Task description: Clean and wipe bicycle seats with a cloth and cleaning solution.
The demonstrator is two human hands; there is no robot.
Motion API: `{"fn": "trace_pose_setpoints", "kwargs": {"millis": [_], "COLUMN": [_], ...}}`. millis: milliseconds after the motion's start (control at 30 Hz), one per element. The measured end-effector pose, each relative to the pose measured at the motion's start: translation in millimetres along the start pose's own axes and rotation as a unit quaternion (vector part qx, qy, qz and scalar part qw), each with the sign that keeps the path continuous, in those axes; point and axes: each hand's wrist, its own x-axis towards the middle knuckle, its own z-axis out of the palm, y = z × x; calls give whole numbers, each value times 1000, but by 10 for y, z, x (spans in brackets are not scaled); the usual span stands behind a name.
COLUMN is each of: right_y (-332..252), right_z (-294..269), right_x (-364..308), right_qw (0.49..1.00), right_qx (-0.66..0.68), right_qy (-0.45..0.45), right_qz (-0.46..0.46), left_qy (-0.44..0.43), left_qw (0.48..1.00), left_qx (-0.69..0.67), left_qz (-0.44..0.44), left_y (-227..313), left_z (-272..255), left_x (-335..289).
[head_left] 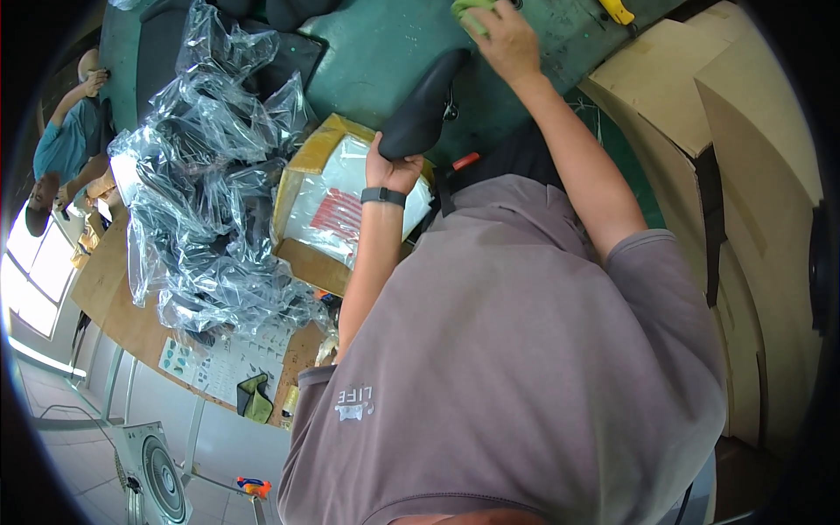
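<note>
My left hand (394,170) grips the wide rear end of a black bicycle saddle (418,115), and its narrow nose points away to the upper right. A metal clamp or rail part shows at the saddle's right side. Farther out, near the top edge, my right hand (509,42) is closed on a green cloth (471,12) over the green table (367,48). Cloth and saddle are apart. Beside my left wrist stands an open cardboard box (317,150) with clear plastic bags printed in red.
A large heap of clear plastic-wrapped dark items (210,192) lies left of the box. Cardboard sheets (752,131) stand at the right. A yellow-handled tool (618,10) lies top right, a red object (465,161) near my waist. Another person (74,140) is far left, by a fan (157,472).
</note>
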Motion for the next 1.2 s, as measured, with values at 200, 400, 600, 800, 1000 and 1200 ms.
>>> {"fn": "trace_pose_setpoints", "kwargs": {"millis": [200,400,600,800,1000,1200], "right_y": [-1018,-199,422,238,-644,-1550], "right_z": [-51,170,121,-359,-781,-1282], "right_x": [-672,-575,-96,-159,-351,-331], "right_qw": [937,971,987,938,848,757], "right_qx": [239,81,-8,230,409,569], "right_qy": [-250,-213,-163,-83,-34,-87], "right_qz": [48,-72,2,247,337,308], "left_qy": [16,-42,-152,-254,-399,-434], "left_qw": [1000,999,988,963,897,857], "left_qx": [4,16,35,-60,-91,-58], "left_qz": [-7,-31,-5,59,165,271], "left_y": [-21,-25,-29,-69,-124,-338], "left_z": [14,-157,-278,-215,-295,-706], "left_x": [169,169,-34,-1271,-2402,-2938]}}
